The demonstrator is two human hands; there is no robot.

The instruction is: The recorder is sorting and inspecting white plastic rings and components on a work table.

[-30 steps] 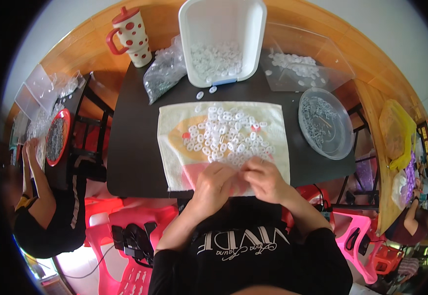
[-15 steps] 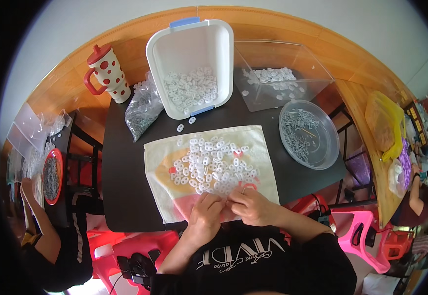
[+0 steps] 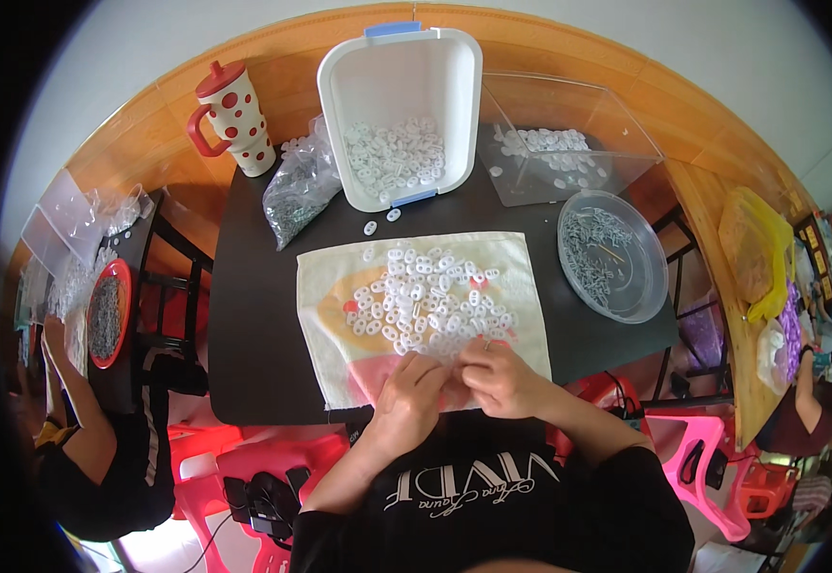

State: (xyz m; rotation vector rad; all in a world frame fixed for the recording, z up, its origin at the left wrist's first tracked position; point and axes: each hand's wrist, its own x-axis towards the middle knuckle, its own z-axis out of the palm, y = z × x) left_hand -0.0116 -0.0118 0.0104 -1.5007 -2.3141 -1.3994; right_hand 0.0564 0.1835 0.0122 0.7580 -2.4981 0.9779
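A loose pile of small white oval plastic pieces with two holes [image 3: 414, 294] covers the middle of a printed towel [image 3: 320, 277]. Both my hands are at the towel's near edge, by the front of the pile. My left hand [image 3: 406, 403] is closed, thumb and fingers pinched together. Just to its right, my right hand [image 3: 504, 380] is also in a pinch, a ring on one finger. Their fingertips face each other with a small gap between. Whatever they grip is too small or hidden to make out.
Behind the towel stands a white bin [image 3: 333, 143] of similar pieces, beside a clear bag [image 3: 301, 196] and spotted tumbler [image 3: 234, 119]. A clear box [image 3: 530, 194] and round tub of metal parts [image 3: 641, 307] are to the right. Another person's arm [image 3: 77, 368] shows at far left.
The whole view has shifted, so the table appears a little higher and farther right. My hands stay pinched at the towel's near edge, their fingertips slightly farther apart.
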